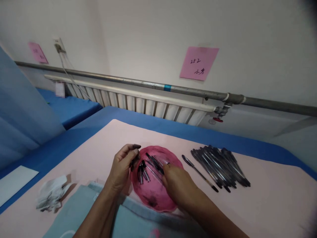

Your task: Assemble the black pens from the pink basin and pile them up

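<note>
A pink basin [168, 201] with a wavy rim sits in front of me, dark smudges on its floor. Inside lie several black pen caps [141, 173] and some clear pen barrels with black ends [154, 161]. My right hand [174, 180] reaches over the basin's right side, its fingers closed around pen parts; the fingertips are partly hidden. At the left rim is my left hand [121, 167], fingers curled with thumb against index and tips blackened. Whatever it grips is hard to see. To the right, one pen [200, 173] lies apart from a pile of pens [220, 167].
A crumpled tissue [53, 193] lies left on the pink table cover [99, 155]. White paper [16, 183] is at the far left edge. Behind the blue table edge [138, 119] run a radiator [138, 102] and a metal pipe [119, 80]. A blue curtain [22, 115] hangs left.
</note>
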`<state>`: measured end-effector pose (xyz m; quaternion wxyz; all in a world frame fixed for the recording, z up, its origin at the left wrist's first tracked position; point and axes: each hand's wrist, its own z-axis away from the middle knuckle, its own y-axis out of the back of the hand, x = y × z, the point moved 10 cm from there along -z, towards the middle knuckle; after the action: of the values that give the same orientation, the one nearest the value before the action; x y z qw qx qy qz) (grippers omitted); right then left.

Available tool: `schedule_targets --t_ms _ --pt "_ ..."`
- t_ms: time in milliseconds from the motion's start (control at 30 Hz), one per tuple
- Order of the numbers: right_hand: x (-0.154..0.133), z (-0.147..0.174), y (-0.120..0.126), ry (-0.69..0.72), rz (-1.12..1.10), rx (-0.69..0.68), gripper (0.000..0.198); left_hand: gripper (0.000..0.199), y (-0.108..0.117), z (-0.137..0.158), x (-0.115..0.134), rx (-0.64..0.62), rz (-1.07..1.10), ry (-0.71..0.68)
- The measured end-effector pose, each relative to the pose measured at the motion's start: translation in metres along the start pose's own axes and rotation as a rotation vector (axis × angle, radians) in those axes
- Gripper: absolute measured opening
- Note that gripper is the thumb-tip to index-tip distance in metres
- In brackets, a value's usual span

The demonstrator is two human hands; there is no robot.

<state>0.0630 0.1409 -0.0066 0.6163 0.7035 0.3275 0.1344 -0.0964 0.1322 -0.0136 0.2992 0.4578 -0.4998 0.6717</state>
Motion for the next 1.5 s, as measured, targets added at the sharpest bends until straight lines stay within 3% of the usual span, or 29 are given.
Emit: schedule_targets --t_ms 200,367,500,633,767,867,1000,1133,1267,1367,1500 --pt "0.007 -0.008 0.018 -0.047 -0.254 -0.018 0.017 0.019 -0.005 0.005 0.002 -0.045 0.019 0.026" --pt "0.020 -0.015 0.013 -0.237 -0.717 -0.120 0.016 0.018 -0.010 0.008 -0.011 -0.087 -0.039 0.144" --pt "0.012 -0.012 0.004 -0.302 -1.082 -0.197 0.014 0.019 -0.018 0.014 -0.018 -0.154 -0.131 0.201" --pt "-0.004 -0.007 -0.002 -0.282 -1.204 -0.278 0.011 0.024 -0.029 0.021 -0.023 -0.246 -0.238 0.220" --pt "-0.005 -0.009 0.005 -0.215 -1.047 -0.260 0.014 0.023 -0.025 0.022 -0.020 -0.187 -0.245 0.211" --pt "0.006 -0.012 0.017 -0.164 -0.621 -0.175 0.016 0.025 -0.013 0.019 -0.011 -0.078 -0.234 0.200" --pt "0.011 -0.009 0.025 -0.162 -0.188 -0.105 0.016 0.023 -0.005 0.018 -0.009 -0.054 -0.241 0.244" --pt "-0.009 -0.002 0.007 -0.105 -0.102 -0.261 0.019 0.016 -0.003 0.017 -0.009 -0.055 -0.227 0.246" --pt "-0.016 0.005 -0.014 -0.145 0.004 -0.438 0.020 0.015 -0.003 0.015 -0.011 -0.054 -0.219 0.247" --pt "-0.014 0.006 -0.018 -0.163 -0.043 -0.453 0.022 0.015 -0.004 0.015 -0.010 -0.065 -0.223 0.247" --pt "-0.006 0.002 -0.009 -0.133 -0.161 -0.327 0.015 0.016 -0.004 0.014 -0.008 -0.068 -0.198 0.247"
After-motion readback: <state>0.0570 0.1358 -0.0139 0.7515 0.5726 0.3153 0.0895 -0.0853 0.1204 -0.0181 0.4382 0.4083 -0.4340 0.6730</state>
